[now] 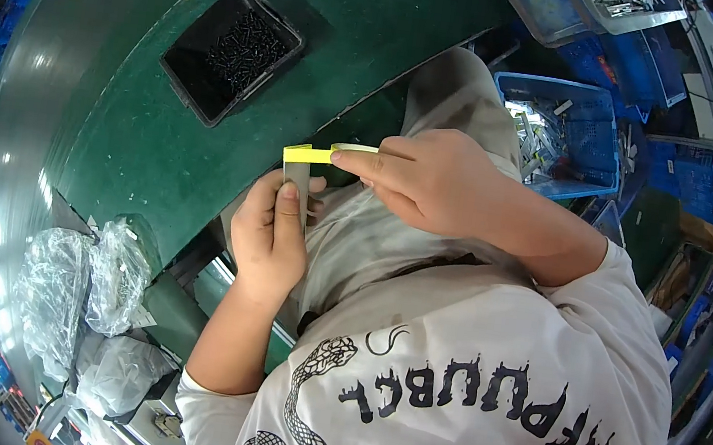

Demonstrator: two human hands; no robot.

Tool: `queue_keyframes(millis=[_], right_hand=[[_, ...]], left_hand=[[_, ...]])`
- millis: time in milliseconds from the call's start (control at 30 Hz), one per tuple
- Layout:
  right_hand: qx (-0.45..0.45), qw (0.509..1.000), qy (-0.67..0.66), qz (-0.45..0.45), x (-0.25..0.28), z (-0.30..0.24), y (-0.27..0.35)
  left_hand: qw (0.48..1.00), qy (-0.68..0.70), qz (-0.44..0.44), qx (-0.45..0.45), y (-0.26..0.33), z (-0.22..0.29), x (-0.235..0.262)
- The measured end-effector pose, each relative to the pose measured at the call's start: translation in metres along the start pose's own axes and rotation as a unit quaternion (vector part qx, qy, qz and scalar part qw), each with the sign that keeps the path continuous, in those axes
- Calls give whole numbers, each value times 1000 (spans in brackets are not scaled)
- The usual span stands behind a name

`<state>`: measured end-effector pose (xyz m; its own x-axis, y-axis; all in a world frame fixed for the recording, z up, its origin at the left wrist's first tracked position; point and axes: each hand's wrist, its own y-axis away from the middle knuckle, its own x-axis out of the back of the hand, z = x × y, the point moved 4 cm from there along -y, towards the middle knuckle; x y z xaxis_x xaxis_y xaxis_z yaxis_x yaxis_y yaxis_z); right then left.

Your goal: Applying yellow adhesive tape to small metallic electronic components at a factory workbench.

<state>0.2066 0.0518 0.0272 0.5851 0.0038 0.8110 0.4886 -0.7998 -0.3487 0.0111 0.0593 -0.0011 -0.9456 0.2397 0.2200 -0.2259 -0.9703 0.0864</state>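
Both hands meet over the lap, beside the edge of the green table (pixel 160 143). The left hand (pixel 268 242) is closed around a narrow grey metal piece (pixel 298 177), thumb pressed flat along its face, the piece standing up above the fingertips. The right hand (pixel 430 178) pinches a strip of yellow tape (pixel 311 154) between thumb and forefinger; the strip runs leftward from those fingertips and its free end folds over the top of the grey piece. To do this well, I judge the strip should stay taut and square to the piece, and the left thumb should keep just below the tape so it can press it down without creasing. Beyond the fingers sits a black tray of screws (pixel 233 53); a blue crate (pixel 566 133) lies behind the right knuckles
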Motion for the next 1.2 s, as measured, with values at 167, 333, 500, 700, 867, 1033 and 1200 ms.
queue_keyframes(millis=[167,333,500,700,867,1033,1200], right_hand=[[-2,1000,10,-15,4,0,0],[-2,999,26,-18,4,3,1],[3,1000,11,-14,2,7,0],[29,999,4,-36,4,12,-4],[62,997,-2,-49,7,13,-8],[44,995,-46,-81,18,20,-18],[23,982,-115,-145,51,36,-63]], left_hand=[[995,85,-18,51,2,-3,-1],[991,115,-46,55,2,-2,-1],[981,166,-57,81,3,-5,-2],[936,323,-63,127,-2,-10,-8],[924,327,-84,180,-4,-13,-15],[934,292,51,198,-11,-3,-22],[978,111,-1,176,-43,35,-8]])
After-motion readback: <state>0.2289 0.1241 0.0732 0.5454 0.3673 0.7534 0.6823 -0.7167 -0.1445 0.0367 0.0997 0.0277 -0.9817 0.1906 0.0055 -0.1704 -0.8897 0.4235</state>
